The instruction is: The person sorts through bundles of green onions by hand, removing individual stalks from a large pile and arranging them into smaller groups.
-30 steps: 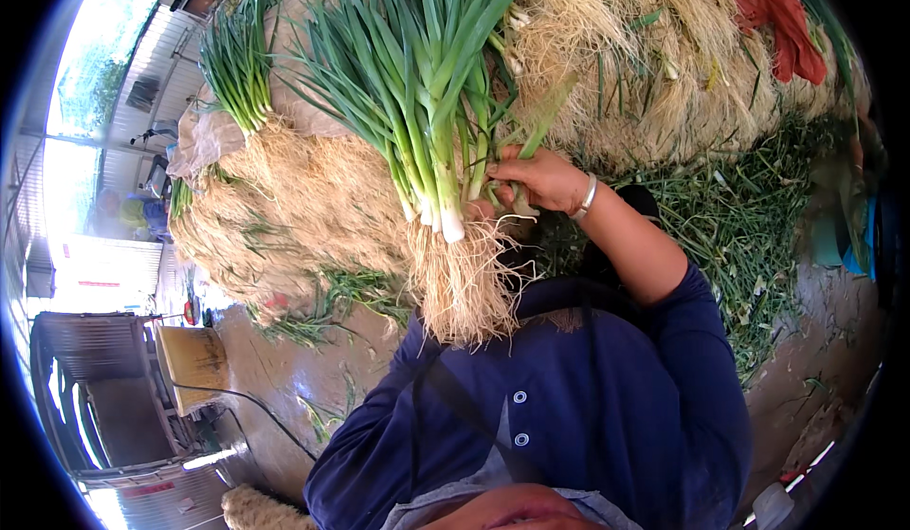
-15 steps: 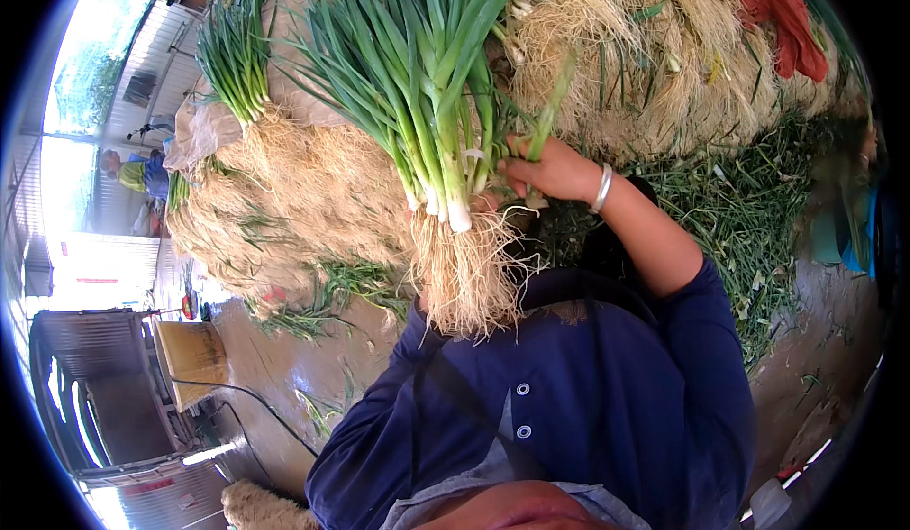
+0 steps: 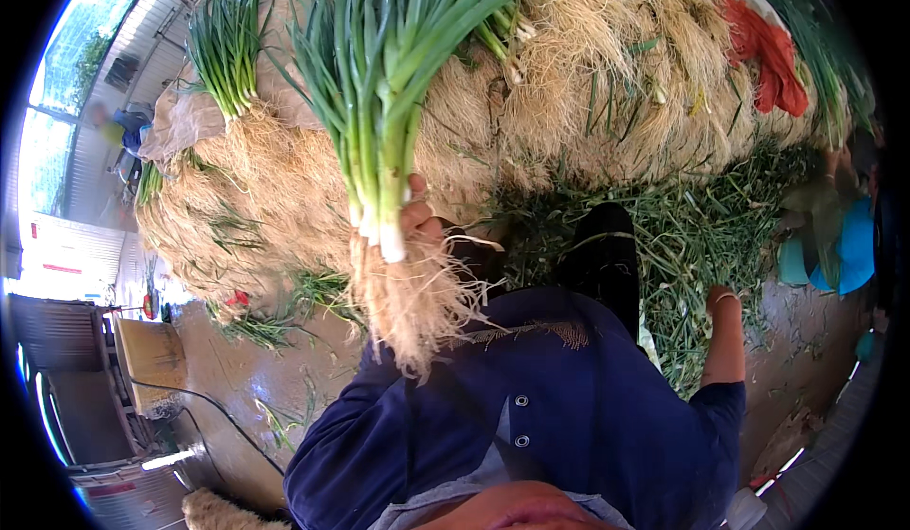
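Note:
A bunch of green onions stands in front of me, green tops upward and long pale roots hanging down. My left hand is closed round it just above the roots; its fingertips show at the right side of the white stems. Far from the bunch, low on the right, is my right hand, with a pale bracelet at the wrist. It hangs over a litter of loose green leaves. Its fingers are foreshortened and unclear, so whether it holds anything is hidden.
A long heap of rooted onions stretches across in front, with another bunch on its sacking at the left. A red net bag lies on top. People work at far left and far right, near a blue container. A black cable crosses the floor.
My right hand has left the bunch, where it pinched a loose green stalk, and swung down to the right. The stalk no longer shows. My left hand and the bunch have shifted left.

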Tool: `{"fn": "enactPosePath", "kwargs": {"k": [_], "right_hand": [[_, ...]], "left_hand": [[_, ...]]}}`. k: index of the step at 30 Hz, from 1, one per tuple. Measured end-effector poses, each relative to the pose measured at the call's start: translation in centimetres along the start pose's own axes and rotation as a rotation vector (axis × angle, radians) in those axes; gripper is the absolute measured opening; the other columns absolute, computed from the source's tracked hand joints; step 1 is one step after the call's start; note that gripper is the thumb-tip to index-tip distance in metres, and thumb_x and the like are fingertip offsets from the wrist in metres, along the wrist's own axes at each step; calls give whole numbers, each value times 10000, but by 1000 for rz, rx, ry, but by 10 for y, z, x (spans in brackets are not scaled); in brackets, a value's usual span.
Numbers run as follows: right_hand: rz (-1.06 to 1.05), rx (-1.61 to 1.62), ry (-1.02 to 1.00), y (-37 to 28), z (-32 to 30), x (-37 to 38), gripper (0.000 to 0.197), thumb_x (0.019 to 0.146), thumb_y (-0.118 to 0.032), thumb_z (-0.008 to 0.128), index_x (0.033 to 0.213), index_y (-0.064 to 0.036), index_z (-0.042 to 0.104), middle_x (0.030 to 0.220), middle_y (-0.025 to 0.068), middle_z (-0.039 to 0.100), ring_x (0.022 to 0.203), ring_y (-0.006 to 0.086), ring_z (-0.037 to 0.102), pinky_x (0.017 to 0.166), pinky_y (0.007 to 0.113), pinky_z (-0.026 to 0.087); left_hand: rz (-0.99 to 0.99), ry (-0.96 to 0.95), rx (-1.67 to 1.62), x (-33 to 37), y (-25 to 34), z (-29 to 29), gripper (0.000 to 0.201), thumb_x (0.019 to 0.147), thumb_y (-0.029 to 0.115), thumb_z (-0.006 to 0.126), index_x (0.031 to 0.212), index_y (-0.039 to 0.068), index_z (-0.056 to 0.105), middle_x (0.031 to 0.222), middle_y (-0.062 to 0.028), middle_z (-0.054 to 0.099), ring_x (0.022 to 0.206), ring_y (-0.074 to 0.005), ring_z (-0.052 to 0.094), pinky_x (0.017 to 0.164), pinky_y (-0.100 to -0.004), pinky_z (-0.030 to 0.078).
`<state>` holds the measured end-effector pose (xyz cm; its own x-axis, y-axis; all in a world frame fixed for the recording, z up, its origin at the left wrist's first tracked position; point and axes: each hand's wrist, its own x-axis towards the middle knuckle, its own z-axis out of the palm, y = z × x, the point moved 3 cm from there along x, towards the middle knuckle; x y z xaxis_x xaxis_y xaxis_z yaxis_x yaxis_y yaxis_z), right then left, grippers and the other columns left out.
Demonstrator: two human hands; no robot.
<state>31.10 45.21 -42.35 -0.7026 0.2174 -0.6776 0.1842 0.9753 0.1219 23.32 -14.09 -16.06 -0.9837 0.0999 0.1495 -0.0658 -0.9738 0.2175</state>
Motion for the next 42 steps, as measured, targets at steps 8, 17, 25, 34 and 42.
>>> {"fn": "enactPosePath", "kwargs": {"k": [8,17,25,34,42], "right_hand": [[-1040,514,1140,-292,-261,-141,252,836,-135,577,1072,-48,569,1061,162,601,891,348,605,741,392,515],[-633,254,766,-429,-381,-123,327,807,-126,552,1095,26,528,1018,230,592,781,338,625,678,414,512],[-877,545,1060,-419,-346,-139,313,805,-73,506,1110,-3,526,1157,199,541,824,337,616,723,407,500],[-802,378,623,-427,-338,-138,237,798,-153,587,963,16,567,953,207,585,802,352,606,705,413,496],[-1453,371,805,-410,-247,-164,157,828,-173,573,850,-17,585,790,151,579,699,360,574,619,419,478]], "left_hand": [[51,-108,-115,16,21,-6,592,866,453,480,1319,79,403,1202,-181,532,995,-300,577,864,-430,498],[35,-175,-155,19,8,-32,525,870,374,506,1300,83,429,1191,-162,541,983,-280,577,851,-405,501],[-71,-39,-126,8,-24,-19,730,821,495,537,1335,12,349,1246,-230,476,1081,-371,530,889,-484,477],[-100,3,260,10,-11,-23,792,813,563,466,1422,104,253,1426,-218,294,1298,-340,342,1016,-491,356],[-157,364,465,4,-11,-51,472,875,353,528,1199,13,481,1105,-149,595,975,-260,614,830,-396,530]]}}
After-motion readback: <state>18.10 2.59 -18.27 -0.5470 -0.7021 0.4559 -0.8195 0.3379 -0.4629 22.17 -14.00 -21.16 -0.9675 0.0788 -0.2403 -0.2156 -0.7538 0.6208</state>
